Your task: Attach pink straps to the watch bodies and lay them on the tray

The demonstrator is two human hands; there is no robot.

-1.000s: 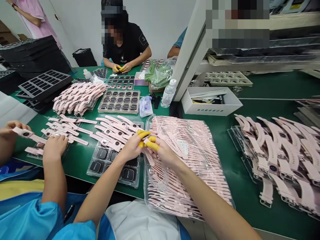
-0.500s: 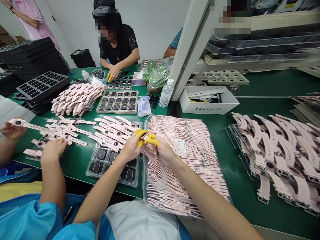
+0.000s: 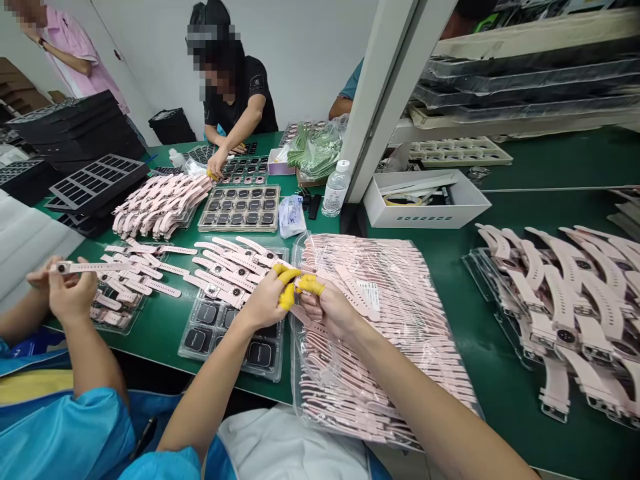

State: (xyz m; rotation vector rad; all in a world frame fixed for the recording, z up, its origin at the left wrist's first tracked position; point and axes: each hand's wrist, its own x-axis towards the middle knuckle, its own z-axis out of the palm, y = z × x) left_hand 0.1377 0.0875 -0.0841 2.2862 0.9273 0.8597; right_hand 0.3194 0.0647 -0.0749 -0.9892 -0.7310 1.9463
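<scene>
My left hand (image 3: pixel 267 297) and my right hand (image 3: pixel 334 308) meet over the front of the table, with yellow finger covers on thumbs and fingers. Both are closed at the fingertips around a small watch, mostly hidden between them. A pink watch strap (image 3: pixel 303 316) hangs below my right fingers. Under my left forearm lies a clear tray of black square watches (image 3: pixel 260 352), with pink-strapped watches (image 3: pixel 233 273) laid across its far part. Beneath my right hand is a clear plastic bag with rows of pink straps (image 3: pixel 400 320).
On the left, a co-worker's hands (image 3: pixel 73 293) hold a pink-strapped watch. Another person (image 3: pixel 240 100) works across the table. A water bottle (image 3: pixel 336 189) and white box (image 3: pixel 425 200) stand behind the bag. A pile of strapped watches (image 3: pixel 565 313) lies at right.
My hands stay together, with the fingers slightly shifted around the watch. The co-worker on the left has brought the right hand up to the held watch. The view has shifted slightly.
</scene>
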